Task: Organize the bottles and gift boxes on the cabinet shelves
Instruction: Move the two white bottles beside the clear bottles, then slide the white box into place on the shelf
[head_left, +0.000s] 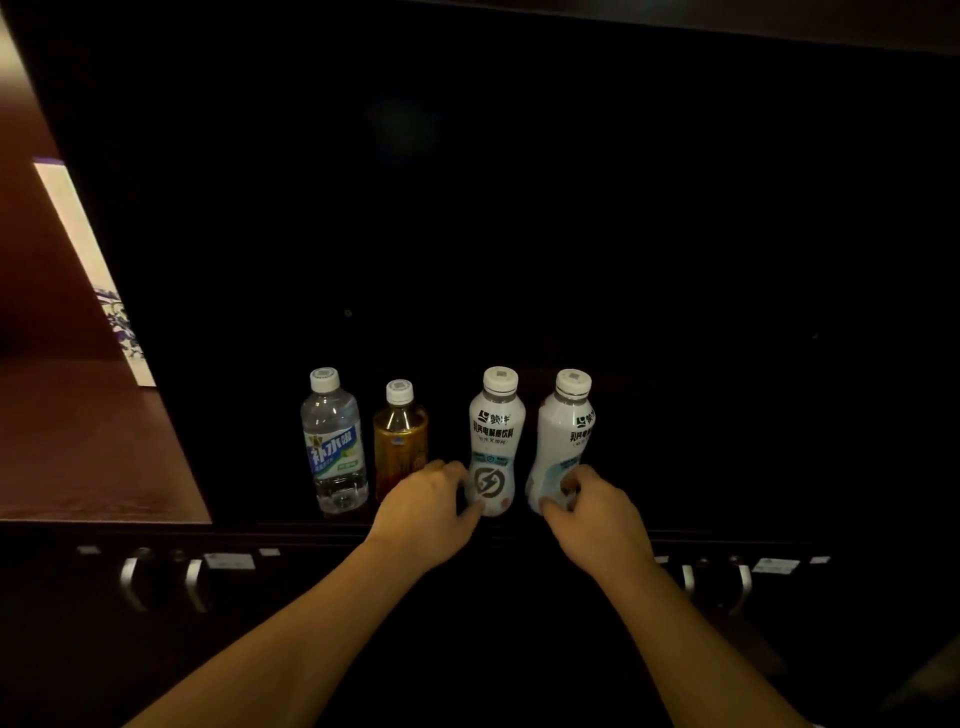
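Shelf (727, 499): dark cabinet shelf ahead of me, its back lost in shadow; four bottles stood in a row along its front edge.
Clear bottle (333, 441): at about 10 o'clock from my left hand, upright, white cap, blue-and-green label, leftmost in the row.
Amber bottle (399, 436): just right of the clear one, shorter, upright, at 11 o'clock from my left hand, its base hidden behind my knuckles.
Left white bottle (495, 441): upright, at 1 o'clock from my left hand, third in the row.
Right white bottle (563, 441): last in the row, tilted slightly, at 11 o'clock from my right hand.
My left hand (428, 514): fingers curled round the lower part of the left white bottle, thumb at its base.
My right hand (597, 519): fingers and thumb grasped the base of the right white bottle.
Gift box (96, 275): white with blue print, at 9 o'clock, standing on the reddish compartment to the left.
Handles (195, 584): metal pulls on the dark front below the shelf, at 7 and 5 o'clock.
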